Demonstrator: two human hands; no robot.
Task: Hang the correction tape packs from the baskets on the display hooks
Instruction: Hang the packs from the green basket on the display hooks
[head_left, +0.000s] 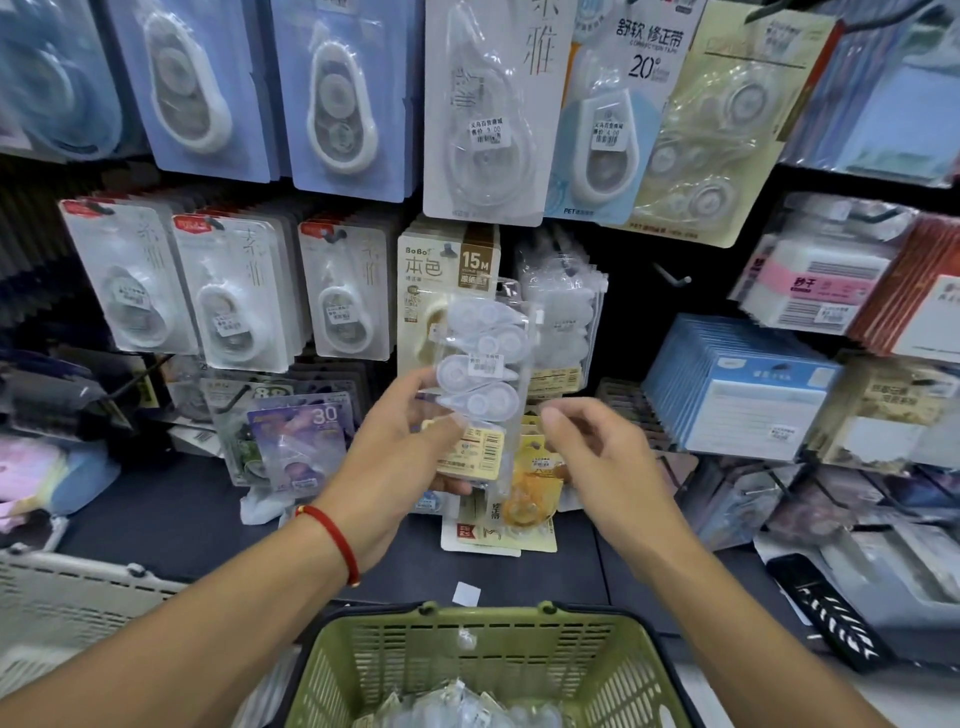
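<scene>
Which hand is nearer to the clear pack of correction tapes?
Left. The left hand holds the clear pack at its lower part; the right hand is beside it, apart.

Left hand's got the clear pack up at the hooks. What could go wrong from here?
1. The left hand grips only the bottom of the clear pack; its top may sway and miss a hook.
2. The right hand holds nothing, so nothing steadies it.
3. The clear packs hanging behind look crowded; pushing in could knock them.
</scene>
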